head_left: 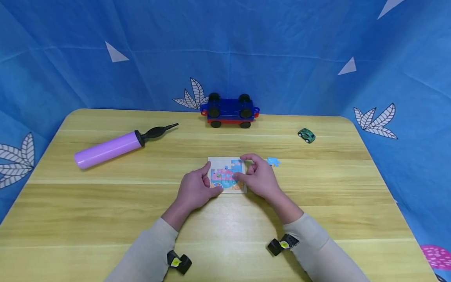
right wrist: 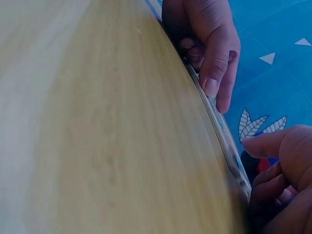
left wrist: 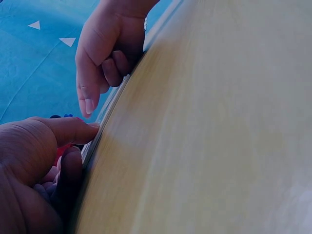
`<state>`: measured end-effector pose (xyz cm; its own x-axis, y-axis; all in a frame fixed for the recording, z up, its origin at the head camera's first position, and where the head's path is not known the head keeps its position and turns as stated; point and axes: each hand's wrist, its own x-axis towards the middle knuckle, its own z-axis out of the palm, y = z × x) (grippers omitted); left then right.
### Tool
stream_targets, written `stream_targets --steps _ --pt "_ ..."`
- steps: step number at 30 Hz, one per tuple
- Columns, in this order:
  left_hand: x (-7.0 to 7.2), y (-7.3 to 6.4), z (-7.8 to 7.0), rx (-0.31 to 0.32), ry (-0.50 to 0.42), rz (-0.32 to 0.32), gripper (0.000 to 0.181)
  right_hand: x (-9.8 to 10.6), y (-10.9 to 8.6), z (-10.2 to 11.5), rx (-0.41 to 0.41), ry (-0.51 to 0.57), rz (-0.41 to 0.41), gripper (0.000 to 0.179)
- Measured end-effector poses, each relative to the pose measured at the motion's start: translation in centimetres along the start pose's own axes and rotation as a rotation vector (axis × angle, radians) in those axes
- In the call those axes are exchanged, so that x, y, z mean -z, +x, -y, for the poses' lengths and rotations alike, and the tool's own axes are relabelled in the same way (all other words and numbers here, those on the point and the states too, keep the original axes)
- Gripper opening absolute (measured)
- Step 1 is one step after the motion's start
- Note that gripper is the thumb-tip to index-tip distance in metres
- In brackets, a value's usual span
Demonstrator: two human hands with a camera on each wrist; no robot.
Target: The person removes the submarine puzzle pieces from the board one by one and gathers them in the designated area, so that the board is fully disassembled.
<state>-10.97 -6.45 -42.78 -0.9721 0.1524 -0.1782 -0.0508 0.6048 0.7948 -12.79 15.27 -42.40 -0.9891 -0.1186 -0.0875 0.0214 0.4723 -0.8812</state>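
A small jigsaw puzzle (head_left: 226,175) lies in its light frame on the table, with pink, blue and orange pieces fitted and a pale bare part at its upper left. At the frame's left side, my left hand (head_left: 195,187) holds it between index finger and thumb, the thumb along the near edge. Over the right side is my right hand (head_left: 260,176), its index finger at the far right corner and its thumb above the fitted pieces. In the left wrist view the right thumb (left wrist: 88,106) hovers just over the board. A loose blue puzzle piece (head_left: 273,161) lies beyond the right hand.
A purple hand pump (head_left: 109,150) with a black nozzle lies on the left of the wooden table (head_left: 105,219). At the back edge a blue and red toy vehicle (head_left: 230,111) rests, wheels showing. A small green toy car (head_left: 306,135) stands at the back right.
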Motion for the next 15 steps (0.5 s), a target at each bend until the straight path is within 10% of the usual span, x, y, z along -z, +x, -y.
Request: stream_targets --steps 15 --pt "0.07 -0.11 -0.05 -0.006 -0.001 0.000 0.092 -0.24 0.12 -0.12 -0.030 -0.056 -0.014 0.050"
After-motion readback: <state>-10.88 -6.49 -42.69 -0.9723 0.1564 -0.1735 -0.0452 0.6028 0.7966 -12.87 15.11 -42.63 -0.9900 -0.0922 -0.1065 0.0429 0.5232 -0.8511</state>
